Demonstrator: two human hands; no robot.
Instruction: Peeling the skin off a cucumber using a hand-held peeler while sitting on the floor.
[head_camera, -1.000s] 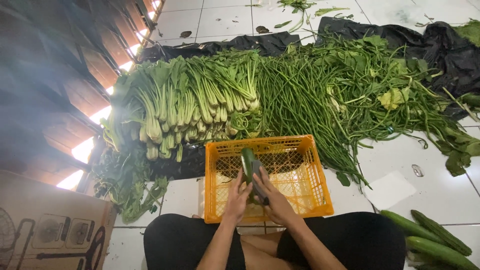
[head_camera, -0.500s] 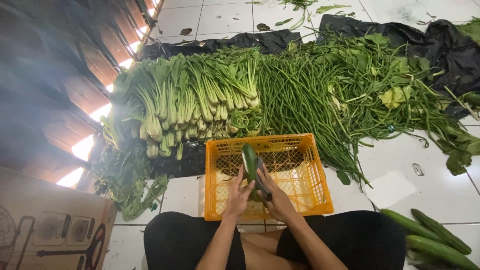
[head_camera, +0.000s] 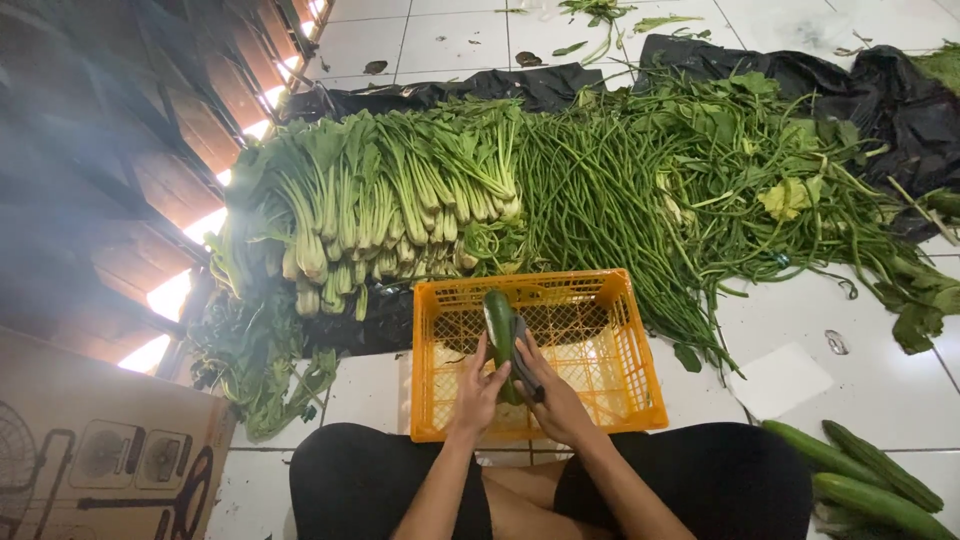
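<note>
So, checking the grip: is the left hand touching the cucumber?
Touching. The head view shows the left hand wrapped against the cucumber over the orange crate, with no gap between them.

— What kind of place is this?
— It looks like a vegetable preparing area, maybe behind a market stall. Beyond the hands, leafy greens (head_camera: 370, 220) and long beans (head_camera: 640, 200) lie in heaps on black sheets (head_camera: 480, 90) over a white tiled floor (head_camera: 880, 390), with an orange crate (head_camera: 600, 400).

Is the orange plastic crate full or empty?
Nearly empty: the orange plastic lattice crate shows bare mesh floor, while both hands hold the green cucumber above it.
</note>
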